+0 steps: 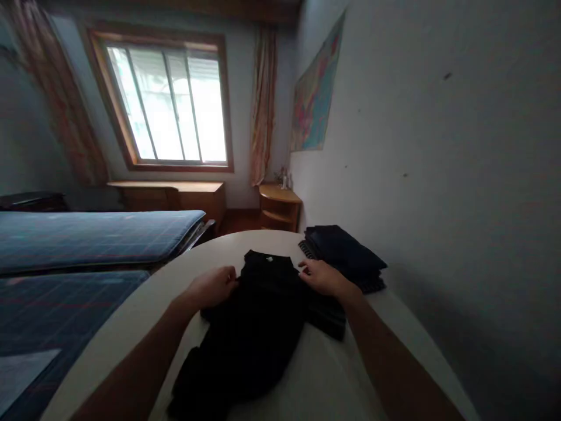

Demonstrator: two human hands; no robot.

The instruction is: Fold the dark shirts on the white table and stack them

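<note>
A black short-sleeved top (263,310) lies loosely spread on a round white table (223,242), with a small pale label at its far neck edge. At the top's left shoulder, my left hand (217,286) is closed, fingers pinching the cloth. My right hand (322,276) has its thumb and fingers drawn together on the opposite shoulder edge. Creases run through the lower part, which bends toward the near left. The right sleeve (328,318) reaches out under my right wrist and shows faint stripes.
A stack of folded dark clothes (344,248) sits just beyond my right hand, close to the white wall (460,204). Left of the table are blue plaid mattresses (96,234). A wooden corner shelf (280,193) and a desk (193,187) stand farther back by the window.
</note>
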